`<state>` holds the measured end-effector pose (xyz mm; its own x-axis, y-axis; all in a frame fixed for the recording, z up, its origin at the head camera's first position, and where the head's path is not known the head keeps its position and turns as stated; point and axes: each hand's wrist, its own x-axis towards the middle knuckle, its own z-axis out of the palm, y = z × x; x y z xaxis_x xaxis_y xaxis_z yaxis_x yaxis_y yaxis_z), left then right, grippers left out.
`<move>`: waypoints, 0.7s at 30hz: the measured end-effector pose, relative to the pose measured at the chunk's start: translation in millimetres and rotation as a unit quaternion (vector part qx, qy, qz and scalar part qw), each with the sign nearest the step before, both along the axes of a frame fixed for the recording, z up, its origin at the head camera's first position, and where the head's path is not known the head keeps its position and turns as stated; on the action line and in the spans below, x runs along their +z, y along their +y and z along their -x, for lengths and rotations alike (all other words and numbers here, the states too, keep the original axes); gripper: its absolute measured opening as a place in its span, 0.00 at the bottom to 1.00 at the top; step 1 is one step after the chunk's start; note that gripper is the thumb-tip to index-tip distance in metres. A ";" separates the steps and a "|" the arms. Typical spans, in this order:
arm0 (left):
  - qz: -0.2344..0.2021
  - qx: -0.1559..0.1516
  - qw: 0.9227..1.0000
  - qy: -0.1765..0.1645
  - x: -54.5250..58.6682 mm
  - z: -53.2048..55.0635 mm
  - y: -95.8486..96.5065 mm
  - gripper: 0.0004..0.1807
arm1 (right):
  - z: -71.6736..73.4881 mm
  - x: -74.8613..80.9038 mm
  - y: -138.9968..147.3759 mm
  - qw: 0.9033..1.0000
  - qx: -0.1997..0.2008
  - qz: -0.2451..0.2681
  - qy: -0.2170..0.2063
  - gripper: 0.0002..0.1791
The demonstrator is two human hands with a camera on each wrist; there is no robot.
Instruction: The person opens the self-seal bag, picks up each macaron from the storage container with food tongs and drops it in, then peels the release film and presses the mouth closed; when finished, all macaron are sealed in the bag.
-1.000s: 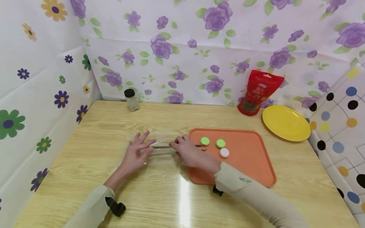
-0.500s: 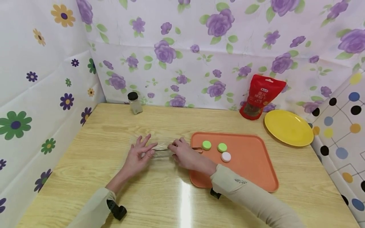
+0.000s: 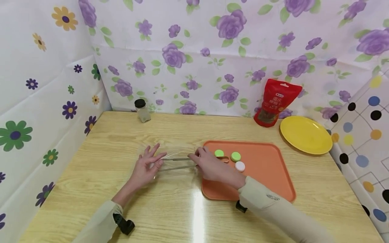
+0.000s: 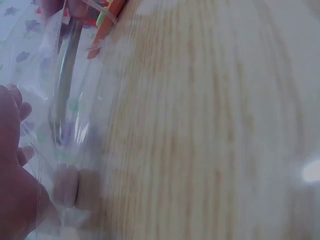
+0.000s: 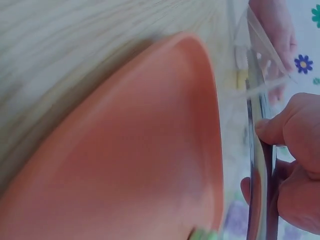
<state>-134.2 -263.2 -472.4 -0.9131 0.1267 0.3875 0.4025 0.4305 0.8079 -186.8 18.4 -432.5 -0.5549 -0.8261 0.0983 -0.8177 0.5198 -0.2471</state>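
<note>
My right hand (image 3: 211, 165) grips the metal tongs (image 3: 179, 159) along their arms, and in the right wrist view its thumb and fingers pinch them. The tongs reach leftward into a clear plastic bag (image 4: 90, 120). My left hand (image 3: 146, 168) pinches the bag's edge between thumb and index finger, other fingers spread. Low in the bag, the left wrist view shows blurred, pale brownish rounded pieces (image 4: 77, 187). The tongs' rounded copper-coloured end (image 3: 225, 159) extends over an orange tray (image 3: 261, 184), which holds two green macarons (image 3: 235, 156) and a pale pink macaron (image 3: 240, 166).
A yellow plate (image 3: 305, 135) lies at the back right beside a standing red pouch (image 3: 276, 101). A small jar (image 3: 143, 111) with a black lid stands at the back left. Patterned cloth walls border the wooden table (image 3: 170, 209) on three sides.
My right hand and the tongs moved slightly left, then back to the right, drawing the tongs partly outward from the bag. My left hand stays at the bag; the head view shifted a little.
</note>
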 end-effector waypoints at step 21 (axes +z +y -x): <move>-0.020 -0.010 1.000 0.002 -0.6 0.3 3.8 0.15 | -30.9 3.8 195.5 0.987 -0.101 0.106 0.059 0.32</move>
